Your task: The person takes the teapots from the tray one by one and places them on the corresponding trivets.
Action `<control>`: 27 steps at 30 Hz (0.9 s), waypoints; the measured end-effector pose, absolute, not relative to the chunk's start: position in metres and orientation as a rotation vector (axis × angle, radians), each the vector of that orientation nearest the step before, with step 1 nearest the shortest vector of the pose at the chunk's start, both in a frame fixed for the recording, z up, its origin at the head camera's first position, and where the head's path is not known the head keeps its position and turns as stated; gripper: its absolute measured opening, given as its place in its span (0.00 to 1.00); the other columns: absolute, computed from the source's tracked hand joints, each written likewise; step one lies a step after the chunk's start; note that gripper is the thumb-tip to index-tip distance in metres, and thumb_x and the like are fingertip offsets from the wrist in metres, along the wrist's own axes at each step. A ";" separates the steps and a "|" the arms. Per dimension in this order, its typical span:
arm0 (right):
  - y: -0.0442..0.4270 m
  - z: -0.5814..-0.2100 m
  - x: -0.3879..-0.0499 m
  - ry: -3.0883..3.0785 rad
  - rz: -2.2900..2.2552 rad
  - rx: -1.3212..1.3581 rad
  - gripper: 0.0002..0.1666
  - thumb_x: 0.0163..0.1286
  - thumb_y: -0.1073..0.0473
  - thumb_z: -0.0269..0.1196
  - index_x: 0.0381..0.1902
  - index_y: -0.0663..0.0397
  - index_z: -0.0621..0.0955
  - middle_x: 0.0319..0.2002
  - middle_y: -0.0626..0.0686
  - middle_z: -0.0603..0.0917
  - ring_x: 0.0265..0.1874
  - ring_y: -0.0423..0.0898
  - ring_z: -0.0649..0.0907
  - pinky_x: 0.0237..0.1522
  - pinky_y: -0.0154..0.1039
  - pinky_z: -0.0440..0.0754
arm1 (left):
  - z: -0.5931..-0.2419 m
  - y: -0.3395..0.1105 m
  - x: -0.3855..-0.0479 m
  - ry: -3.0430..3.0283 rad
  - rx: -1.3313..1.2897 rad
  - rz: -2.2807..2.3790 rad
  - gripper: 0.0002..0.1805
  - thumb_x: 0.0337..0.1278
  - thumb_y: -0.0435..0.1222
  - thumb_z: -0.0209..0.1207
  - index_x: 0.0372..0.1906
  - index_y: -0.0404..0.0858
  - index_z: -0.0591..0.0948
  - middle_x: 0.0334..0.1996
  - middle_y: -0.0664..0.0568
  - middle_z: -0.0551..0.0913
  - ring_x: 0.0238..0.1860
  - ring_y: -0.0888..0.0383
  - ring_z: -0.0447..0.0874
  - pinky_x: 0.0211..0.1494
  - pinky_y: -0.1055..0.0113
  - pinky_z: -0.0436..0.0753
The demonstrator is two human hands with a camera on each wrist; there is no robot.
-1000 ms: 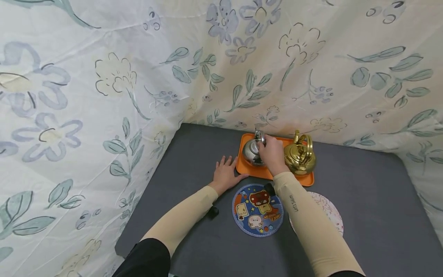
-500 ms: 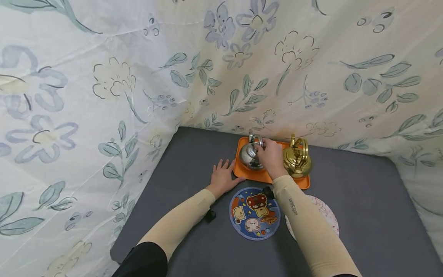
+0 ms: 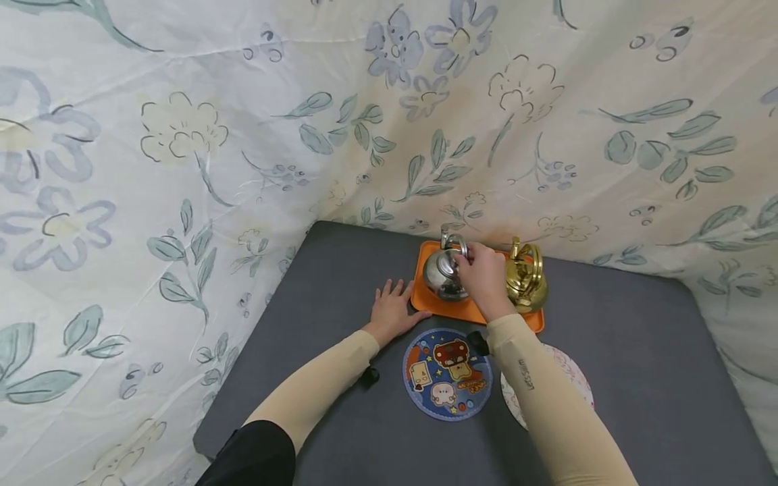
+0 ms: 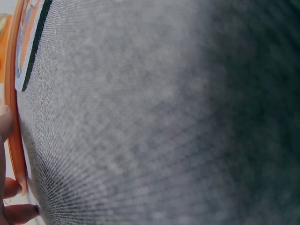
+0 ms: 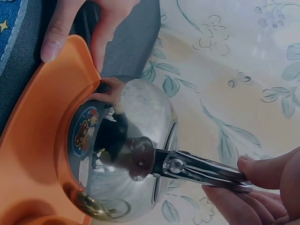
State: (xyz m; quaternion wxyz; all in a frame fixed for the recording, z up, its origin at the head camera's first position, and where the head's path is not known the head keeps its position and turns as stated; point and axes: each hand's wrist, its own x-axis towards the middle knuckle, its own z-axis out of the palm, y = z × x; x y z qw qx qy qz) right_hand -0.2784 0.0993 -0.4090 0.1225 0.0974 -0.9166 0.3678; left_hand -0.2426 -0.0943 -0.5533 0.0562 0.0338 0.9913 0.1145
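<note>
Right hand (image 3: 488, 280) pinching the handle (image 5: 206, 173) of a silver kettle (image 3: 436, 277), at the left end of an orange tray (image 3: 452, 308).
Nearest, the right sleeve (image 3: 541, 385) crosses a pink-and-white round mat (image 3: 577, 378) and hides much of it; a blue cartoon mat (image 3: 446, 378) lies just to its left. Beyond, the left hand (image 3: 392, 314) touches the tray's near left corner, its grip spread. The right grip has thumb and fingers closed about the handle; whether the kettle's base bears on the tray is hard to tell. A gold kettle (image 3: 527, 283) crowds the right hand on the tray's other end. Flowered cloth (image 3: 425, 155) hangs behind the grey counter (image 3: 626, 351).
</note>
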 end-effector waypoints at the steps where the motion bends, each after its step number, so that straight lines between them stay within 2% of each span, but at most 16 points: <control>1: 0.100 -0.408 -0.276 -2.673 1.070 0.288 0.15 0.69 0.61 0.68 0.47 0.68 0.86 0.38 0.64 0.90 0.38 0.62 0.88 0.41 0.55 0.85 | -0.553 -0.094 -0.242 3.008 0.105 0.354 0.53 0.58 0.74 0.50 0.81 0.51 0.56 0.78 0.45 0.62 0.79 0.39 0.52 0.76 0.39 0.60; 12: 0.104 -0.394 -0.260 -2.658 1.053 0.320 0.18 0.69 0.61 0.68 0.51 0.68 0.85 0.41 0.64 0.90 0.35 0.59 0.89 0.37 0.55 0.86 | -0.553 -0.097 -0.242 3.044 0.130 0.338 0.51 0.59 0.73 0.51 0.81 0.50 0.58 0.77 0.44 0.63 0.79 0.39 0.54 0.75 0.39 0.62; 18: 0.103 -0.385 -0.252 -2.634 1.059 0.347 0.18 0.69 0.60 0.68 0.50 0.68 0.85 0.41 0.64 0.90 0.34 0.58 0.90 0.36 0.54 0.87 | -0.554 -0.098 -0.244 3.030 0.121 0.353 0.52 0.58 0.73 0.52 0.81 0.51 0.57 0.77 0.44 0.63 0.79 0.39 0.53 0.76 0.39 0.61; 27: 0.107 -0.375 -0.240 -2.591 1.065 0.402 0.17 0.68 0.62 0.69 0.50 0.69 0.85 0.41 0.65 0.89 0.36 0.58 0.90 0.39 0.55 0.87 | -0.552 -0.096 -0.245 3.028 0.116 0.374 0.51 0.58 0.72 0.53 0.81 0.50 0.58 0.77 0.44 0.63 0.79 0.39 0.54 0.76 0.39 0.60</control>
